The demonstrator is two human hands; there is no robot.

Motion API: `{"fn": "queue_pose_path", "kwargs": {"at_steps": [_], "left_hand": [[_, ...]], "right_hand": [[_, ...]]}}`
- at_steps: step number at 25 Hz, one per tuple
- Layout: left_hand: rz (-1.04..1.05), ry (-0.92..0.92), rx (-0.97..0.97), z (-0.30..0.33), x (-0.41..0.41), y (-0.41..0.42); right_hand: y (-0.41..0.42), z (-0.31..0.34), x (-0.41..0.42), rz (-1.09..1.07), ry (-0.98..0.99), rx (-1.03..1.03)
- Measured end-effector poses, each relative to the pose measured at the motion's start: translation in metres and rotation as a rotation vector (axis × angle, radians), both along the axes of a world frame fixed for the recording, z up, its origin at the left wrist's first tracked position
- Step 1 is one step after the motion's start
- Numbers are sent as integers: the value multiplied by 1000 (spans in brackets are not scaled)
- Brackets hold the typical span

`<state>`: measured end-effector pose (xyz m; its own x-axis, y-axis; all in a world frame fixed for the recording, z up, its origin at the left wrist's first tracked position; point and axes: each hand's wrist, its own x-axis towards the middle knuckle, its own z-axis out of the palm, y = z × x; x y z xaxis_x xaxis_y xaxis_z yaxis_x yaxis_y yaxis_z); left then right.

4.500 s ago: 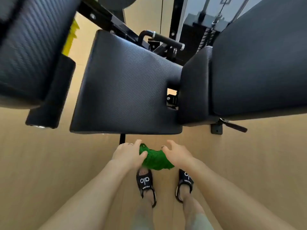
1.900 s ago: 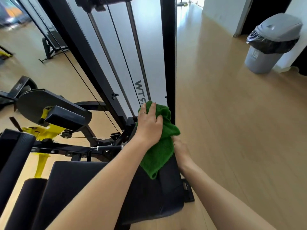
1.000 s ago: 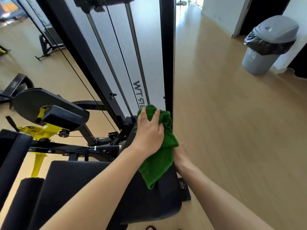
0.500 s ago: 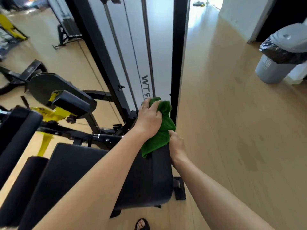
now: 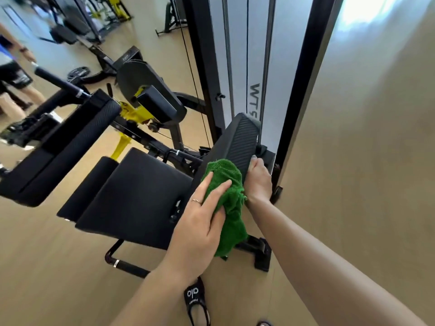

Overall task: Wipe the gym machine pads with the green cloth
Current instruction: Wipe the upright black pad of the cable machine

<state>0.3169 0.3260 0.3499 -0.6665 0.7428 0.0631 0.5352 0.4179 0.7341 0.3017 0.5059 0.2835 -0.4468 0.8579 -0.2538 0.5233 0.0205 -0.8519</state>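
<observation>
The green cloth (image 5: 229,203) is pressed against the face of the upright back pad (image 5: 235,147) by the left hand (image 5: 200,222): fingers laid fairly straight over the bunched cloth, thumb along its lower side, a thin ring seen on one finger. Loose cloth hangs below the hand, w/ its lower end in front of the machine's base foot (image 5: 259,252). The right hand (image 5: 257,182) is wrapped round the right edge of the back pad, just beside the cloth, fingers curled behind the pad & mostly hidden. Left of the back pad, the flat seat pad (image 5: 134,196) is joined at the pad's lower end. Further left of the back pad, a long ribbed arm pad (image 5: 70,147) is seen, w/ yellow frame parts (image 5: 131,114) between. Behind the back pad, the weight-stack shield (image 5: 254,67) w/ guide rods & black uprights is seen. Below the back pad, a black slide sandal (image 5: 196,300) stands on the wood floor (image 5: 364,161). Far left of the back pad, another person's legs (image 5: 14,95) are seen, blurred.
</observation>
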Motion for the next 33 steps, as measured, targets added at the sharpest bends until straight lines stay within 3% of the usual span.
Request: {"fn": "queue_pose_path", "kwargs": {"at_steps": [3, 7, 13, 18, 24, 30, 33], "left_hand": [[6, -9, -5, 2, -20, 28], [-17, -209, 15, 13, -67, 86], [-74, -225, -12, 0, -130, 163], [-61, -242, 7, 12, -94, 112], [37, -498, 185, 10, -13, 3], [142, -793, 239, -4, -77, 57], [116, -756, 196, -27, -127, 99]], "right_hand": [[7, -4, -6, -22, 11, -13], [17, -11, -15, -46, -11, -32], [23, -12, -16, -53, -9, -84], [2, -1, -2, -39, 50, -87], [1, 0, 1, 4, 23, -16], [16, -7, -13, -72, 28, -19], [19, -17, -18, -84, 62, -19]]}}
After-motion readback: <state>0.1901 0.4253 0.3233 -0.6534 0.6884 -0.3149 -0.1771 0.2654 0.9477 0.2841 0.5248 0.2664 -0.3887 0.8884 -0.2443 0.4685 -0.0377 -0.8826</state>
